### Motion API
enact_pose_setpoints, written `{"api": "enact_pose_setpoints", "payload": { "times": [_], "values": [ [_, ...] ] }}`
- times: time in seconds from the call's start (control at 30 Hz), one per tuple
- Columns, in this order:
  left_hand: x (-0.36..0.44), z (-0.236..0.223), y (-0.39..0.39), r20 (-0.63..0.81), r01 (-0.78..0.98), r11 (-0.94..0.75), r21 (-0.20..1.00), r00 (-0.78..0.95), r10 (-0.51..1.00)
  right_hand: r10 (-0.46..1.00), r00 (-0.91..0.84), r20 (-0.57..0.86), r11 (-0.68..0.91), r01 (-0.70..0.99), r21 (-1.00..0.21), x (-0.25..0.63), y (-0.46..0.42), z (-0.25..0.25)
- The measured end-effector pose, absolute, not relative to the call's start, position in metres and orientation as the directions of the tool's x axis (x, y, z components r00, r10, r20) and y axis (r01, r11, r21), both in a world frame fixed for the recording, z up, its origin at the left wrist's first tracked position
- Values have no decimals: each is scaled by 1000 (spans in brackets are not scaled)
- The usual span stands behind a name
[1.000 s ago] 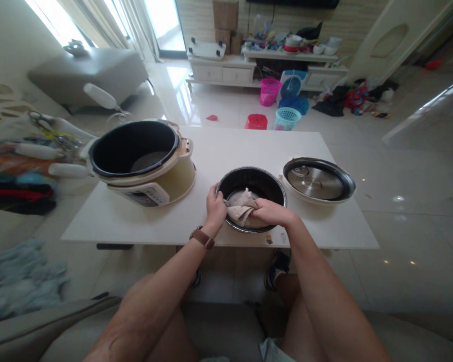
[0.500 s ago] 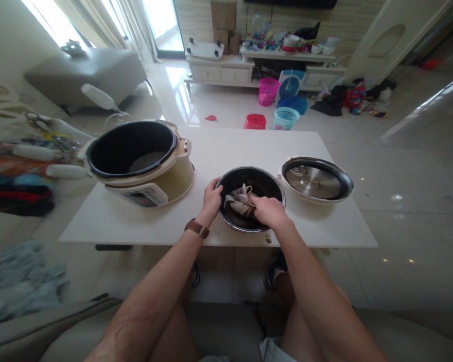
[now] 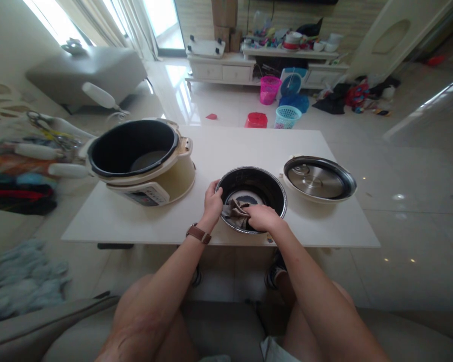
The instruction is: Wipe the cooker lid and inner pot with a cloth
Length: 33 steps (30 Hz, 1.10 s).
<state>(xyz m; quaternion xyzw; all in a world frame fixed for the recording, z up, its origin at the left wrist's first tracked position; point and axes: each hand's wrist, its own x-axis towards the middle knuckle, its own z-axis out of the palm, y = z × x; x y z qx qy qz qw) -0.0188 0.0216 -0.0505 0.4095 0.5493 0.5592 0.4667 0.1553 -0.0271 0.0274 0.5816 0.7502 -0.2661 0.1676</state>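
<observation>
A dark inner pot [image 3: 274,188] with a shiny rim stands on the white table near its front edge. My left hand [image 3: 213,203] is closed on the pot's left rim, with the thumb over the edge. Inside the pot, my right hand [image 3: 263,218] grips a crumpled greyish-brown cloth [image 3: 235,211] against the near left part of the interior; some fingertips are hidden by the cloth. To the left is the cream electric pressure cooker body [image 3: 173,183], without its lid. The round cooker lid [image 3: 319,182] lies to the right, its metal inner side facing up.
The white table [image 3: 226,143] carries the cooker parts. Beyond it on the floor are a red stool [image 3: 256,119], a light blue basket [image 3: 287,116] and a pink basket [image 3: 269,90]. A rack with white handles [image 3: 70,170] stands left of the table.
My right hand has moved the cloth toward me and slightly left inside the pot, uncovering a pale reflection on its bottom. My left hand keeps its hold on the rim.
</observation>
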Motion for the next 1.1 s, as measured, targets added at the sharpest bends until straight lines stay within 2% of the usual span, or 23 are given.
{"api": "enact_pose_setpoints", "payload": {
  "times": [0.2,0.27,0.37,0.5,0.6,0.7,0.8,0.9,0.97,1.03,1.1],
  "values": [
    [-18,-47,21,-44,-43,35,998,-232,972,782,-296,-548,192,952,-240,157,-25,20],
    [-18,-46,20,-49,-39,41,998,-231,972,754,-328,-569,184,937,-297,158,-23,19],
    [-18,-43,19,-49,-37,42,998,-233,971,693,-434,-576,146,867,-477,162,-18,19],
    [-19,-42,15,-38,-30,32,999,-237,971,711,-558,-427,21,625,-781,177,-14,23],
    [-17,-44,10,-32,-24,27,999,-253,967,832,-458,-313,-48,503,-863,190,-11,29],
    [-13,-48,4,-50,-55,34,998,-312,949,954,-214,-209,-41,599,-800,197,-10,35],
    [-11,-49,5,-80,-70,59,996,-362,929,983,-100,-152,-13,795,-606,194,-11,39],
    [-13,-49,14,-110,-57,96,994,-357,928,964,-115,-241,26,939,-344,183,-16,39],
    [-17,-48,21,-115,-47,105,993,-335,935,926,-154,-345,73,969,-236,176,-18,37],
    [-19,-47,25,-86,-30,81,996,-303,949,876,-191,-444,114,974,-196,171,-20,33],
    [-19,-46,27,-45,-24,40,999,-273,961,832,-222,-509,130,969,-210,168,-21,30]
  ]
}}
